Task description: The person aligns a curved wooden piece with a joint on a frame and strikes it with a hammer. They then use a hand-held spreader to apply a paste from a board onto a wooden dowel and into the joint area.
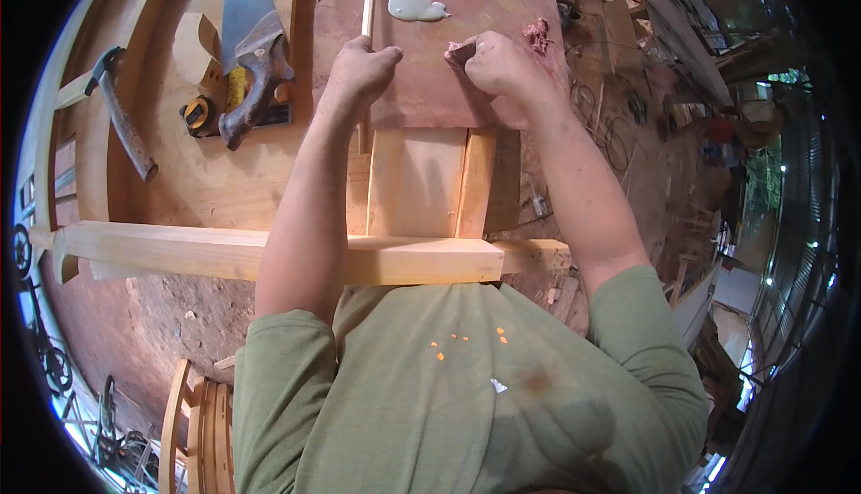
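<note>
A reddish-brown board (pixel 430 90) lies in front of me. My left hand (pixel 363 70) is closed around a thin pale wooden stick (pixel 369 0), whose upper end points away from me. A short length of the stick also shows below that hand. My right hand (pixel 507 65) pinches a small dark flat piece (pixel 461 54) above the board, with pinkish paste at its tip. Its exact kind is hidden by the fingers. Between and beyond the hands, a puddle of white, glue-like paste (pixel 415 5) sits on the board. A pinkish crumbly lump (pixel 538 36) lies near its right edge.
A handsaw (pixel 249 36), a yellow-and-black tape measure (pixel 197 116) and a hammer (pixel 121 117) lie at the left among wooden frame parts. A wooden beam (pixel 179 247) crosses in front of my body. Wood scraps and cords (pixel 610 139) litter the ground at right.
</note>
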Demonstrator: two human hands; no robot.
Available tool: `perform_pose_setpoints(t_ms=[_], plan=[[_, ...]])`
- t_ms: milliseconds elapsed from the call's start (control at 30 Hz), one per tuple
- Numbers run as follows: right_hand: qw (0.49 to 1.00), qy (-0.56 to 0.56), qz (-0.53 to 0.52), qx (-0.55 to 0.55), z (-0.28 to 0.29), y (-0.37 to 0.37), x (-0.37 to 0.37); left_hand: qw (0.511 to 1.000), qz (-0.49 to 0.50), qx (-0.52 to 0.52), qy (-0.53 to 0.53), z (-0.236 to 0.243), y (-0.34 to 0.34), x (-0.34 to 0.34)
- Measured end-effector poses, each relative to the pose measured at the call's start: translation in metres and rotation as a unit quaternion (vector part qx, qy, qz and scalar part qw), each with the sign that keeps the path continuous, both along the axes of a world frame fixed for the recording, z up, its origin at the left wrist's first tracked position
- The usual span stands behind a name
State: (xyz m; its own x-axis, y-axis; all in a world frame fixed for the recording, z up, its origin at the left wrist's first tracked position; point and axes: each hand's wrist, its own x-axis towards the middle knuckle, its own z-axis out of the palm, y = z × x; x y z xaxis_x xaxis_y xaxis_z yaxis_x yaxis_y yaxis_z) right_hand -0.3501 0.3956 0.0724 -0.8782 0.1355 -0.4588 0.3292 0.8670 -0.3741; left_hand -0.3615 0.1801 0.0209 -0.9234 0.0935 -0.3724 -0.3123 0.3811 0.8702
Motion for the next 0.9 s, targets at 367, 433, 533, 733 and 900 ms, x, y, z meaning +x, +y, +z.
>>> perform_pose_setpoints(t_ms=[367, 433, 533, 733, 900], plan=[[0.883, 0.052, -0.140, -0.445, 0.053, 0.112, 0.194, 0.981, 0.076, 0.175, 0.024, -0.006, -0.009, 0.002], [0.855, 0.092, -0.198, -0.471, 0.028, 0.116, 0.266, 0.991, 0.085, 0.086, 0.056, 0.038, 0.003, 0.027], [0.832, 0.092, -0.235, -0.494, 0.009, 0.097, 0.354, 0.994, -0.096, 0.015, 0.043, 0.074, -0.013, 0.059], [0.874, 0.170, -0.182, -0.417, -0.025, 0.054, 0.405, 0.841, -0.335, -0.294, 0.305, 0.062, -0.039, 0.151], [0.861, 0.272, -0.201, -0.380, -0.043, 0.038, 0.410, 0.815, -0.322, -0.365, 0.314, 0.053, -0.036, 0.201]])
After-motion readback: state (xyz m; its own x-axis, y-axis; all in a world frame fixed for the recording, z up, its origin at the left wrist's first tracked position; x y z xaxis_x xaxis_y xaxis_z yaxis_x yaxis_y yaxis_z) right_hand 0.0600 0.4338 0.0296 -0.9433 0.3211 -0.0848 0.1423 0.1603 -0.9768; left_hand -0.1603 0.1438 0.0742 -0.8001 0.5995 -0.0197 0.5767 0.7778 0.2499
